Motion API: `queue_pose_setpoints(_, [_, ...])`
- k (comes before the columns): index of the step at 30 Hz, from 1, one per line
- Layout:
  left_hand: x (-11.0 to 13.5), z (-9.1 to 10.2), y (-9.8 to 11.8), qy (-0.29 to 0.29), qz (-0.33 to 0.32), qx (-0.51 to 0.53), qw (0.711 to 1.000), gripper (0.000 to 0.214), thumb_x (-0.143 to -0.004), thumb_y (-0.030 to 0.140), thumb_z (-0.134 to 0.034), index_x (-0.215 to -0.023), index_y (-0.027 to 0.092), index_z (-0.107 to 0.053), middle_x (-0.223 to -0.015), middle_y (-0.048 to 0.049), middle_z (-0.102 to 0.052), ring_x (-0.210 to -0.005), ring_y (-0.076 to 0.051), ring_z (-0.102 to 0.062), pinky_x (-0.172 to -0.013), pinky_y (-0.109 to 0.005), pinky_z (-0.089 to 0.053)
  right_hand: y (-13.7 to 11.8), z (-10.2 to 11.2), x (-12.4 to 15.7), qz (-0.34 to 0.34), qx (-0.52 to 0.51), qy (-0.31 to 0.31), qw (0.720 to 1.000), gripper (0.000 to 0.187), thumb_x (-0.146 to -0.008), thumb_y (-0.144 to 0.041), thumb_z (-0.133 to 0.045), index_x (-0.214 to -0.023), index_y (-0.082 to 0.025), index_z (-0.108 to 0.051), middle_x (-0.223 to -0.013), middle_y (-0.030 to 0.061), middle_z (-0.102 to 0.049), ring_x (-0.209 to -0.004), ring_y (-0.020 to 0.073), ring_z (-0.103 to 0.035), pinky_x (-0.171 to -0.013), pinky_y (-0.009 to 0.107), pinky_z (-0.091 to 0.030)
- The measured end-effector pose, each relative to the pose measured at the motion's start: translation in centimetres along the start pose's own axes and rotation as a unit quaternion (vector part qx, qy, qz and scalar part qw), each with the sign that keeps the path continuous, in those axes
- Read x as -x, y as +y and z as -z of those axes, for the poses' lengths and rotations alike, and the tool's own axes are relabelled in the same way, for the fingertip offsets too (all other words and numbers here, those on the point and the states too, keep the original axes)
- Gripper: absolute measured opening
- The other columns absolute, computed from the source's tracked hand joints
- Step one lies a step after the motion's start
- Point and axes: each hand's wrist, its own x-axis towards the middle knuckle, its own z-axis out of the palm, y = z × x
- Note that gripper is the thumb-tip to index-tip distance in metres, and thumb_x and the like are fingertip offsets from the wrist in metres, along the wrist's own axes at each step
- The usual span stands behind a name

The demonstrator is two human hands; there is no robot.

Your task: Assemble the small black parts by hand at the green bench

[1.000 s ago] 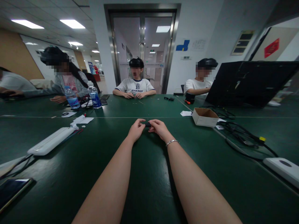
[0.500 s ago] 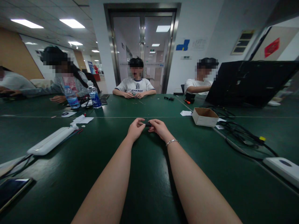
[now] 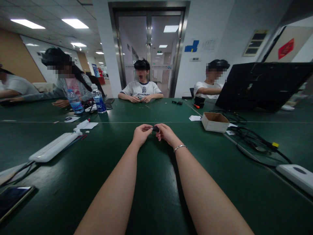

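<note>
Both arms reach forward over the green table [image 3: 156, 182]. Between my hands is a small black object [image 3: 156, 129], just above or on the tabletop; I cannot tell which. It has a pale tip at its left end, and its exact kind is too small to make out. My left hand [image 3: 141, 134] pinches that pale end between thumb and fingers. On the other side, my right hand [image 3: 166, 133] is closed on the black body, its lower fingers curled underneath. A silver bracelet [image 3: 180, 148] circles my right wrist.
To the right stand an open cardboard box [image 3: 215, 122], tangled black cables [image 3: 256, 143] and a white power strip [image 3: 297, 176]. A white power strip [image 3: 55, 148], a phone [image 3: 14, 199] and water bottles [image 3: 99, 100] are on the left. Several people sit around the table, one [image 3: 141, 88] directly opposite.
The small black object has tilted slightly between my fingers, and more of it shows. The lower fingers of my right hand have shifted a little. Both arms stay nearly where they were.
</note>
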Motion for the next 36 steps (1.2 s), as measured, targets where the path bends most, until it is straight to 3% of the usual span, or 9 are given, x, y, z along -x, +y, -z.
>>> queue_pose_setpoints(5, [0.05,-0.03,0.21,0.000,0.005,0.014,1.000,0.017,-0.065,0.022,-0.069,-0.081,0.014,-0.068,-0.075,-0.0050,-0.069,-0.066,-0.016,-0.062,-0.070,-0.030,-0.051,-0.28,-0.04,0.30,0.008,-0.027,-0.030,0.999,0.028,-0.077,-0.014,-0.063,-0.102,-0.020,-0.054,-0.079,-0.0017,-0.063,-0.057,0.0114,-0.063,-0.048,0.019,-0.053])
queue_pose_setpoints(9, [0.09,-0.09,0.21,-0.003,0.004,0.018,1.000,0.019,-0.064,0.024,-0.071,-0.080,0.014,-0.068,-0.075,-0.0050,-0.069,-0.066,-0.015,-0.062,-0.069,-0.029,-0.051,-0.42,0.02,0.32,-0.018,0.002,-0.025,1.000,0.014,-0.085,-0.022,-0.059,-0.098,-0.016,-0.054,-0.071,0.0001,-0.062,-0.041,0.0086,-0.053,-0.038,0.019,-0.047])
queue_pose_setpoints(13, [0.07,-0.15,0.18,0.004,0.008,0.025,1.000,0.020,-0.063,0.025,-0.072,-0.079,0.014,-0.068,-0.074,-0.0050,-0.069,-0.065,-0.015,-0.062,-0.066,-0.029,-0.051,-0.38,0.21,0.29,0.009,-0.032,-0.030,0.999,0.033,-0.078,-0.012,-0.064,-0.107,-0.021,-0.052,-0.088,0.0003,-0.063,-0.051,0.0088,-0.060,-0.046,0.020,-0.053])
queue_pose_setpoints(18, [0.04,-0.15,0.25,0.014,0.011,0.027,0.999,0.017,-0.064,0.022,-0.070,-0.079,0.013,-0.069,-0.072,-0.0050,-0.068,-0.062,-0.015,-0.061,-0.063,-0.028,-0.050,-0.19,0.38,0.19,-0.020,-0.029,-0.027,0.999,0.018,-0.088,-0.028,-0.057,-0.101,-0.018,-0.050,-0.068,-0.0012,-0.057,-0.042,0.0094,-0.054,-0.041,0.021,-0.050])
queue_pose_setpoints(23, [0.07,-0.13,0.52,0.023,0.017,0.026,0.999,0.014,-0.065,0.020,-0.068,-0.077,0.013,-0.068,-0.072,-0.0044,-0.068,-0.058,-0.013,-0.060,-0.063,-0.027,-0.050,-0.17,0.47,0.27,0.015,-0.064,-0.035,0.997,0.053,-0.072,-0.010,-0.068,-0.113,-0.028,-0.040,-0.084,-0.0047,-0.058,-0.060,0.0125,-0.065,-0.055,0.024,-0.057])
queue_pose_setpoints(26, [0.08,-0.12,0.57,0.025,0.018,0.027,0.999,0.014,-0.066,0.020,-0.068,-0.077,0.013,-0.068,-0.072,-0.0046,-0.068,-0.059,-0.013,-0.060,-0.062,-0.027,-0.049,-0.11,0.44,0.20,-0.012,-0.064,-0.030,0.997,0.034,-0.082,-0.024,-0.063,-0.108,-0.023,-0.042,-0.073,-0.0035,-0.056,-0.050,0.0129,-0.061,-0.047,0.025,-0.054])
queue_pose_setpoints(28, [0.07,-0.11,0.55,0.029,0.020,0.027,0.999,0.014,-0.065,0.020,-0.068,-0.077,0.013,-0.068,-0.072,-0.0044,-0.067,-0.058,-0.013,-0.060,-0.062,-0.026,-0.049,-0.02,0.40,0.14,-0.008,-0.048,-0.008,0.999,0.023,-0.084,-0.023,-0.060,-0.102,-0.020,-0.046,-0.066,-0.0042,-0.053,-0.044,0.0109,-0.055,-0.042,0.023,-0.051])
queue_pose_setpoints(32, [0.02,-0.15,0.57,0.035,0.026,0.024,0.999,0.014,-0.065,0.020,-0.067,-0.076,0.013,-0.068,-0.069,-0.0039,-0.067,-0.057,-0.013,-0.059,-0.061,-0.026,-0.048,0.04,0.42,0.13,0.011,-0.069,-0.005,0.998,0.036,-0.075,-0.010,-0.063,-0.105,-0.022,-0.046,-0.077,-0.0029,-0.058,-0.058,0.0128,-0.064,-0.052,0.024,-0.056])
queue_pose_setpoints(36, [0.01,-0.20,0.60,0.036,0.029,0.026,0.999,0.013,-0.065,0.021,-0.067,-0.075,0.013,-0.067,-0.069,-0.0043,-0.067,-0.058,-0.013,-0.059,-0.060,-0.026,-0.048,0.02,0.38,0.10,-0.015,-0.050,0.001,0.999,0.019,-0.085,-0.024,-0.060,-0.099,-0.019,-0.048,-0.069,-0.0016,-0.056,-0.050,0.0127,-0.060,-0.046,0.023,-0.054])
